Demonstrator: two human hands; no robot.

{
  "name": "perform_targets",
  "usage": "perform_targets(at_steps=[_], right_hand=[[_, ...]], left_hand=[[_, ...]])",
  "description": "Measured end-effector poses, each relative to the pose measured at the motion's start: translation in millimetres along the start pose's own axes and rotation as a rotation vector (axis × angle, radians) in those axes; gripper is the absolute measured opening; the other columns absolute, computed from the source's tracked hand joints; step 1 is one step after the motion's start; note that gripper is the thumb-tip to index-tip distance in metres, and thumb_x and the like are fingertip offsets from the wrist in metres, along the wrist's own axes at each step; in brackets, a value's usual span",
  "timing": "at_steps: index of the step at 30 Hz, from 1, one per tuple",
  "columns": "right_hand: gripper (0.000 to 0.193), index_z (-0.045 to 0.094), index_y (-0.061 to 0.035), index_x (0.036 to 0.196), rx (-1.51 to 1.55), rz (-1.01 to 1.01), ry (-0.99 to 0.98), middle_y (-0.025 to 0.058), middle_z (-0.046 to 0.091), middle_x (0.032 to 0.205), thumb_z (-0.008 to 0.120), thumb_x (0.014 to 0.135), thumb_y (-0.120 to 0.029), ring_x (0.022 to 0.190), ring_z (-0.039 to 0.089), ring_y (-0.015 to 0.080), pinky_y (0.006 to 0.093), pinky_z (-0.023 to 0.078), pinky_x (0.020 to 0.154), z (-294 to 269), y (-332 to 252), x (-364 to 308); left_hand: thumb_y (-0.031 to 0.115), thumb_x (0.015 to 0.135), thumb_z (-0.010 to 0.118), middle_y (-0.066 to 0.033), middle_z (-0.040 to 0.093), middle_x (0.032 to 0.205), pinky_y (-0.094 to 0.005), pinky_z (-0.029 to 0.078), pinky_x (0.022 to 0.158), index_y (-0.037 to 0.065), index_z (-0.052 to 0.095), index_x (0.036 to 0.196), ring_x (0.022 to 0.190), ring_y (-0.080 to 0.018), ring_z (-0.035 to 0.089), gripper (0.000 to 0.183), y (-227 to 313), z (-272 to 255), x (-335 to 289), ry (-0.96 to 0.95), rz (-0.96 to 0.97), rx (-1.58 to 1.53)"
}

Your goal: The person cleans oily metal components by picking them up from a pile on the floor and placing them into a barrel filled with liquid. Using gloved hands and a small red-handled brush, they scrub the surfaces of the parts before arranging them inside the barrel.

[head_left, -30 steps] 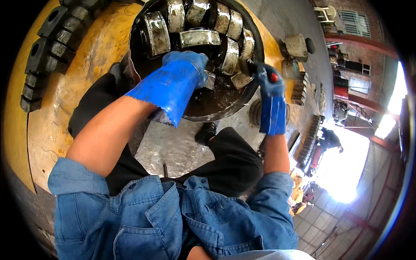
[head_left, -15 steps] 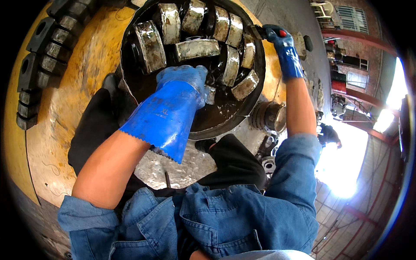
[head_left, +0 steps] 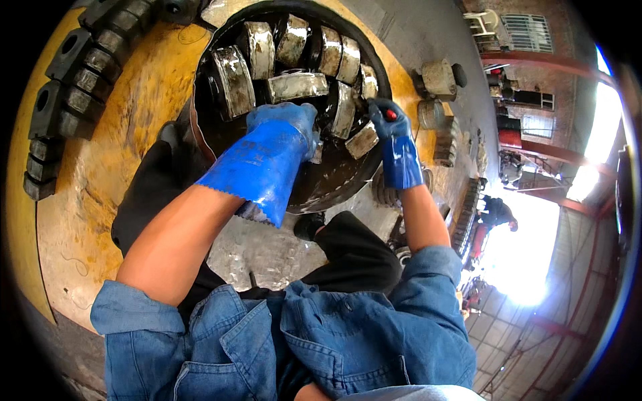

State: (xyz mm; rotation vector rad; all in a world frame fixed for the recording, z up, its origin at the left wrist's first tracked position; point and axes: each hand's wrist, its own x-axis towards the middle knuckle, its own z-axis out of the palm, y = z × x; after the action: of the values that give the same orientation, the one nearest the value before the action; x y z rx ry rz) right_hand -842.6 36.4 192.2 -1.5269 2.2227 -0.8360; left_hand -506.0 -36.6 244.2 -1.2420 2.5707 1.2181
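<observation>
My left hand (head_left: 281, 125), in a long blue rubber glove, is closed over the near part of a round dark tub (head_left: 195, 137). The corner of a metal block (head_left: 317, 152) shows beside its fingers; the glove hides the rest. My right hand (head_left: 390, 120), gloved too, is at the tub's right rim, closed round a red-handled tool (head_left: 391, 115). Only a bit of red shows, and the working end cannot be made out. Wet, oily curved metal blocks lie in the tub, among them a flat-lying block (head_left: 297, 85) and a tilted block (head_left: 362, 140) near my right hand.
A curved row of dark metal blocks (head_left: 87, 83) stands on the yellow-stained board (head_left: 147, 73) at left. More metal parts (head_left: 438, 77) stand right of the tub. My legs (head_left: 354, 257) flank the near floor. A person (head_left: 496, 210) is far off at right.
My right hand has come left and nearer to me, from beyond the tub's right rim to its edge, with the red-handled tool. My left hand stays almost in place. The view has shifted slightly.
</observation>
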Motion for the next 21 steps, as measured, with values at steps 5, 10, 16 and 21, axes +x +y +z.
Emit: perform_targets(at_steps=[5, 10, 16, 21], right_hand=[[0.023, 0.076, -0.0039, 0.113, 0.179, -0.042, 0.027, 0.0043, 0.076, 0.098, 0.074, 0.098, -0.021, 0.089, 0.068, 0.0121, 0.03, 0.056, 0.083, -18.1, -37.0, 15.4], [0.029, 0.074, -0.003, 0.112, 0.42, 0.022, 0.141, 0.0076, 0.076, 0.098, 0.071, 0.1, -0.029, 0.087, 0.071, 0.0169, 0.0311, 0.058, 0.077, 14.1, -76.5, 119.3], [0.029, 0.073, -0.0036, 0.097, 0.5, 0.442, 0.274, 0.0066, 0.074, 0.075, 0.07, 0.095, -0.032, 0.063, 0.065, 0.0162, 0.029, 0.044, 0.056, 51.2, -44.1, 206.8], [0.028, 0.074, -0.001, 0.099, 0.467, 0.259, 0.124, 0.0099, 0.075, 0.083, 0.067, 0.096, -0.028, 0.063, 0.064, 0.017, 0.0299, 0.05, 0.06, 49.0, -78.8, 153.8]], left_hand=[[0.037, 0.094, 0.07, -0.0155, 0.075, 0.121, -0.0475, 0.055, 0.101, 0.014, 0.065, 0.137, 0.116, -0.0335, 0.071, 0.049, 6.3, 2.4, -0.4, -0.052, -0.005, 0.034], [0.036, 0.095, 0.069, -0.0126, 0.074, 0.124, -0.0496, 0.054, 0.102, 0.016, 0.066, 0.137, 0.119, -0.0333, 0.07, 0.047, 11.7, 4.3, 3.1, -0.097, -0.049, 0.049], [0.037, 0.095, 0.07, -0.0119, 0.075, 0.119, -0.052, 0.053, 0.099, 0.015, 0.067, 0.133, 0.117, -0.0327, 0.07, 0.044, 12.3, 9.9, 6.4, -0.064, 0.017, 0.014], [0.036, 0.095, 0.071, -0.0126, 0.075, 0.121, -0.0537, 0.052, 0.099, 0.015, 0.066, 0.133, 0.118, -0.0333, 0.07, 0.044, 2.8, 0.9, 4.0, -0.081, -0.041, -0.009]])
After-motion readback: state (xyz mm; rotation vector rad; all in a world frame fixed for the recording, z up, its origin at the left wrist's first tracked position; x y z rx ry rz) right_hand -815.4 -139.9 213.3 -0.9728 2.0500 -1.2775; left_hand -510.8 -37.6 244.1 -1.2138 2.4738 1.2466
